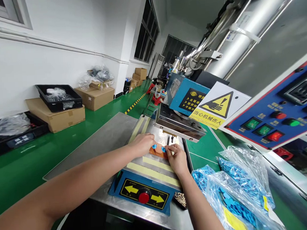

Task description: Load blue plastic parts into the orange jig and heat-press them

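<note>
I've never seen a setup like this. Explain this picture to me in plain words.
There is no robot here, just a person's two bare hands. The camera sits on that person's head, looking forward and down. In front stands a bench machine: its steel block hangs above a metal bed marked with yellow strips. On the bed lies an orange plate with small blue pieces on it. The left hand is at its far-left edge, the right hand at its right; whether either grips anything is too small to tell. Below is a red button; to the right, clear bags of blue parts.
</note>
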`<state>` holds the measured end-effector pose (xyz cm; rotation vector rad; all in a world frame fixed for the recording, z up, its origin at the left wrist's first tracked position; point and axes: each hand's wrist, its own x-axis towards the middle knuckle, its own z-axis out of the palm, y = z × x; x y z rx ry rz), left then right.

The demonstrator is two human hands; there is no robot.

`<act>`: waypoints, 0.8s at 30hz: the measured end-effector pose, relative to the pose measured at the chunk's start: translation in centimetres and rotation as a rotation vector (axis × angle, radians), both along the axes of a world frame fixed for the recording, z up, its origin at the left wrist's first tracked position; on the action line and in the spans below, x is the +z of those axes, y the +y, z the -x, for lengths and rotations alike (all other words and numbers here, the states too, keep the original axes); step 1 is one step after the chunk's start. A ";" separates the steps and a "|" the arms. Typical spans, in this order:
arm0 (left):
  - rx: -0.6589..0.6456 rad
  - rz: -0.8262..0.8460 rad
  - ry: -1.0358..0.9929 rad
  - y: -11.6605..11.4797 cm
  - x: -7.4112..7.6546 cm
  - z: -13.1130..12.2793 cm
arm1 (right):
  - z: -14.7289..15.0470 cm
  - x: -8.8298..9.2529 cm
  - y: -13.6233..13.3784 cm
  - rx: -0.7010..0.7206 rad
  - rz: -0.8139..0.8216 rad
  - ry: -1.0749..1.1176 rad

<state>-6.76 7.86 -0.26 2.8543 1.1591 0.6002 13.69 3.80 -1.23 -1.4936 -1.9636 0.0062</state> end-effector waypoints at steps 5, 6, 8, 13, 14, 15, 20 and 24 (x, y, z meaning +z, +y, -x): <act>0.007 0.011 0.011 -0.1 0.2 0.0 | -0.1 -0.3 -0.5 -0.007 -0.045 -0.116; 0.006 0.010 0.012 -0.1 0.3 0.0 | -0.1 -0.3 -0.7 -0.008 -0.056 -0.135; 0.005 0.004 0.012 -0.2 0.2 0.0 | 0.0 -0.2 -0.9 0.006 -0.076 -0.175; 0.010 -0.008 0.012 -0.2 0.2 0.0 | 0.2 0.0 -1.1 0.053 -0.074 -0.250; 0.010 -0.010 0.013 -0.2 0.2 0.0 | 0.2 -0.1 -1.1 0.050 -0.075 -0.236; 0.008 -0.012 0.014 -0.2 0.2 0.0 | 0.1 -0.2 -1.0 0.046 -0.077 -0.214; 0.007 -0.025 0.019 -0.1 0.2 0.0 | -0.1 -0.9 -0.8 0.039 -0.075 -0.129; 0.008 -0.031 0.013 -0.1 0.0 0.0 | 0.1 -1.0 -1.0 0.038 -0.066 -0.155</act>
